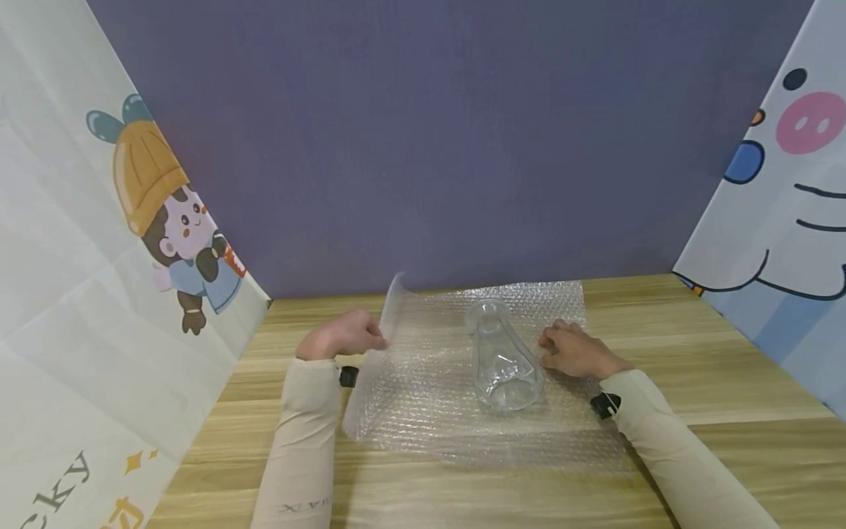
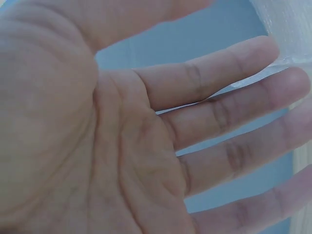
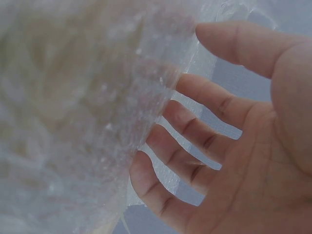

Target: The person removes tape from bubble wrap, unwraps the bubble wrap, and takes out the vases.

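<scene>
A clear glass vessel point(image 1: 505, 360), narrow at the neck and wide at the base, lies on a sheet of bubble wrap point(image 1: 423, 397) with its base toward me. At the sheet's left side, where the edge rises, is my left hand point(image 1: 346, 334). In the left wrist view its fingers point(image 2: 219, 78) are straight and spread, the thumb apart, with bubble wrap point(image 2: 290, 24) beyond the tips. Just right of the vessel, my right hand point(image 1: 575, 351) is over the sheet. The right wrist view shows slightly bent fingers point(image 3: 190, 131) at the bubble wrap, thumb apart.
Under the sheet is a wood-grain table point(image 1: 667, 330). A dark blue-grey panel point(image 1: 436, 147) stands along its back edge. Printed white panels rise at the left point(image 1: 59, 220) and at the right point(image 1: 793, 242). Black straps show at both wrists.
</scene>
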A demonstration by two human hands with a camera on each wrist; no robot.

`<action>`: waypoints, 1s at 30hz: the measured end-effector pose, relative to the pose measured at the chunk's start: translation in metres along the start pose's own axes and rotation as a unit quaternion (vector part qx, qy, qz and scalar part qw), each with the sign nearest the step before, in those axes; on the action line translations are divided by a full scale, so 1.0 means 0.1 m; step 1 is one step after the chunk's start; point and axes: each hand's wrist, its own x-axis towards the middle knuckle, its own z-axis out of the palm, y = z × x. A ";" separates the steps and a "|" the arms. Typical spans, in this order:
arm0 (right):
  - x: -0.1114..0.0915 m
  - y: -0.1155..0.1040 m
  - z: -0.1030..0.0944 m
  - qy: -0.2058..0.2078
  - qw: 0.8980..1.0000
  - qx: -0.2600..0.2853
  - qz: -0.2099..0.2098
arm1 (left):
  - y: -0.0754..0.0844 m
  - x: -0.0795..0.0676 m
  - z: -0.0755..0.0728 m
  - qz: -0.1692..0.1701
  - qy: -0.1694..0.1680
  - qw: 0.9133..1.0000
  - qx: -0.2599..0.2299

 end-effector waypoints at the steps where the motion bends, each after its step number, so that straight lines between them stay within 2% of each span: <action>1: 0.00 0.00 0.00 0.000 1.000 0.000 -0.001 | -0.02 0.01 0.00 -0.002 0.001 1.000 -0.002; 10: 0.00 -0.03 -0.01 -0.002 1.000 0.001 0.000 | -0.21 0.08 0.01 -0.018 0.001 1.000 -0.003; 16: 0.02 -0.02 0.01 -0.002 1.000 -0.001 0.001 | -0.31 0.13 0.04 -0.040 -0.005 0.999 -0.001; 24: 0.02 -0.02 0.01 -0.001 1.000 -0.001 0.000 | -0.45 0.22 0.09 -0.034 0.006 0.999 -0.001; 30: 0.02 -0.03 0.01 -0.004 1.000 0.001 0.005 | -0.58 0.28 0.12 -0.036 0.013 0.999 -0.025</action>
